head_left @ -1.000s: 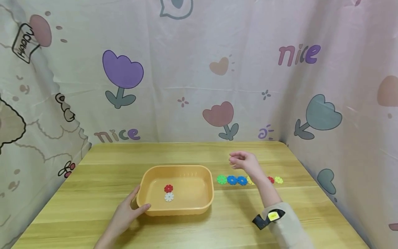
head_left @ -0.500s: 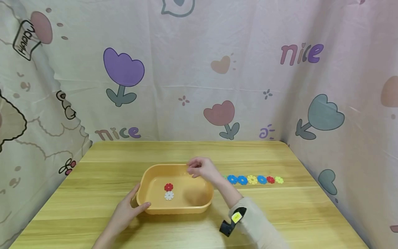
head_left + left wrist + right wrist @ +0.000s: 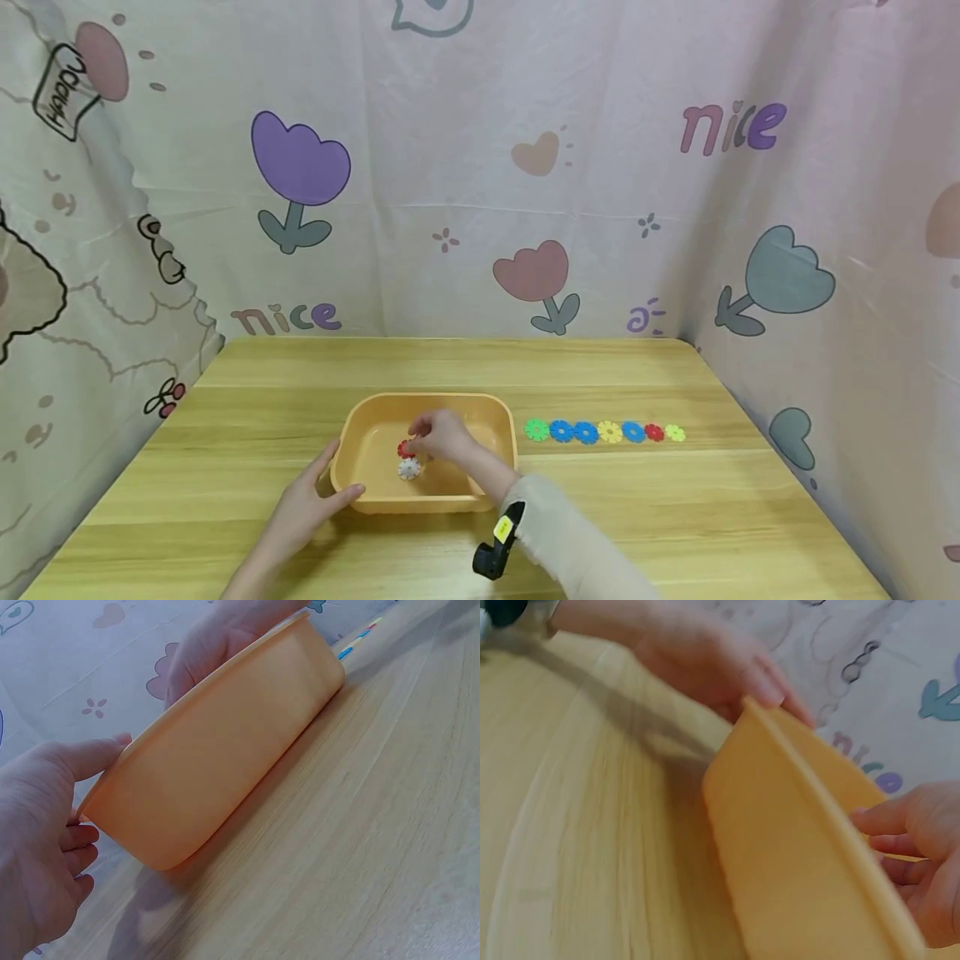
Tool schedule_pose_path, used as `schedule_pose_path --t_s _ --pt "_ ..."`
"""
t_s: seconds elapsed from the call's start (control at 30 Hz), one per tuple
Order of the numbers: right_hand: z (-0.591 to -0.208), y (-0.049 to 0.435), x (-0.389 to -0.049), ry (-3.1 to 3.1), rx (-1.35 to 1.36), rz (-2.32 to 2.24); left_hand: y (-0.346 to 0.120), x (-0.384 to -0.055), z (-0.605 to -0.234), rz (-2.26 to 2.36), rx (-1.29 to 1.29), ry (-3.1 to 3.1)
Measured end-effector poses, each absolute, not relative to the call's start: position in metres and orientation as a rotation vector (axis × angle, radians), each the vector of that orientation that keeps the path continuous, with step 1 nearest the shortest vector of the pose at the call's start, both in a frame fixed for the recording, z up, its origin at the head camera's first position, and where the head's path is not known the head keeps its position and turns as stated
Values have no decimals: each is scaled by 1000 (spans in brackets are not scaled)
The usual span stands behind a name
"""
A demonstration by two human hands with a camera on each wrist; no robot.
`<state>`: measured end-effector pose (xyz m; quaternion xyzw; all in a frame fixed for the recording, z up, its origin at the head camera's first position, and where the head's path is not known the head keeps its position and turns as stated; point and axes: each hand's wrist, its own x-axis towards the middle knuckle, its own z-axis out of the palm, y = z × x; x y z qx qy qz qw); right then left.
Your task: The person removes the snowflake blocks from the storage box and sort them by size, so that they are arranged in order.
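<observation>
A yellow-orange plastic basket [image 3: 438, 503] stands on the wooden table. My left hand [image 3: 303, 504] grips its left end, thumb over the rim and the other fingers against the outside, as the left wrist view also shows. Inside the basket lie a red flower-shaped plastic disc [image 3: 403, 448] and, touching it on the near side, a white one [image 3: 408, 469]. My right hand [image 3: 444, 437] reaches into the basket, thumb and fingertips at the red disc and partly covering it. I cannot tell whether they pinch it. In the right wrist view the basket wall hides what lies below those fingers.
Right of the basket, a row of several flower-shaped discs runs along the table [image 3: 600, 517]: green [image 3: 537, 430], blue, blue, yellow [image 3: 610, 432], blue, red [image 3: 654, 432] and yellow-green [image 3: 675, 433]. A printed curtain [image 3: 420, 275] hangs behind and at both sides.
My right hand has moved left from above the disc row, over the basket's right end and down to the red disc. My left hand has kept its hold on the basket.
</observation>
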<state>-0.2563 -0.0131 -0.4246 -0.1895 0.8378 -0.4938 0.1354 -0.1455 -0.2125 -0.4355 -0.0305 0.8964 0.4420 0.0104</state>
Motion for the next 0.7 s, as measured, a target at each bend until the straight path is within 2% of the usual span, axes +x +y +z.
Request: schedule_pose_path --t_s 0.7 --pt "-440 -20 -252 2729 -804 -752 -213 -146 -436 1378 -89 2807"
